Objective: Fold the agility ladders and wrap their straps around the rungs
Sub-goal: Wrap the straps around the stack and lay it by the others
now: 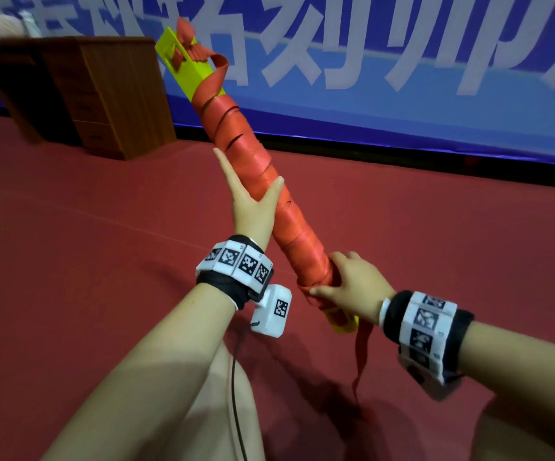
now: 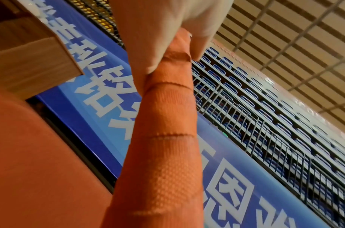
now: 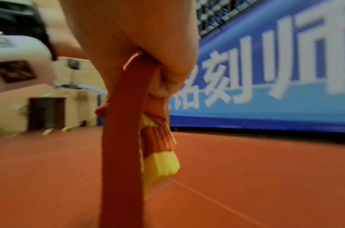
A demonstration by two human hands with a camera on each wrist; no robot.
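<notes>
A bundle of stacked yellow rungs (image 1: pixel 183 61) wound with orange strap (image 1: pixel 262 161) slants up from lower right to upper left, held in the air. My left hand (image 1: pixel 252 197) grips the wrapped middle, thumb across the front; the left wrist view shows the wound strap (image 2: pixel 167 138) running up to the fingers (image 2: pixel 158 46). My right hand (image 1: pixel 349 287) holds the bundle's near end, where yellow rung tips (image 1: pixel 342 322) stick out. A loose strap tail (image 1: pixel 362 347) hangs from that hand; in the right wrist view the tail (image 3: pixel 121 138) drops past the rung ends (image 3: pixel 160 165).
A red sports floor (image 1: pixel 103 244) lies below. A wooden cabinet (image 1: pixel 96 94) stands at the back left. A blue banner (image 1: pixel 402 78) with white characters runs along the far wall, with railings and seating (image 2: pixel 265 108) above it. A black cable (image 1: pixel 236 394) hangs from my left wrist.
</notes>
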